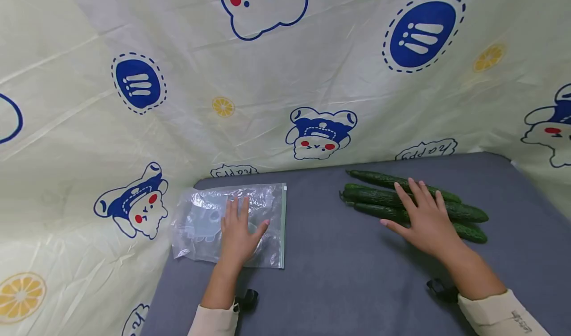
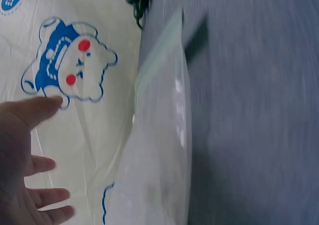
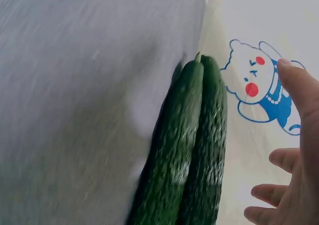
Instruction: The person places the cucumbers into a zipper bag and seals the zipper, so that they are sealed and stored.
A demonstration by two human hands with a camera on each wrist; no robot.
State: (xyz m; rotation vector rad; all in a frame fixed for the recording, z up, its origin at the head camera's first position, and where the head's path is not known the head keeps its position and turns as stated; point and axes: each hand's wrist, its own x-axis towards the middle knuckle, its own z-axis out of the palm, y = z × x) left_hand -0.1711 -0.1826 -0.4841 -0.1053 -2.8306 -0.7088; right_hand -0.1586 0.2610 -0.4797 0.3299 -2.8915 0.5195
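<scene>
My left hand is held over a clear plastic zip bag, fingers spread and holding nothing. Flat on the table, the bag has a pale print and a green strip along its right edge. In the left wrist view, a gap shows between the hand and the bag. Several dark green cucumbers lie side by side at the right. Over them my right hand spreads its fingers, hiding part of them. The right wrist view shows that hand apart from the cucumbers.
Grey cloth covers the table, and a stretch of it separates the bag from the cucumbers. A cream sheet printed with cartoon figures and orange slices hangs behind the table and along its left side. Dark wrist devices sit below both hands.
</scene>
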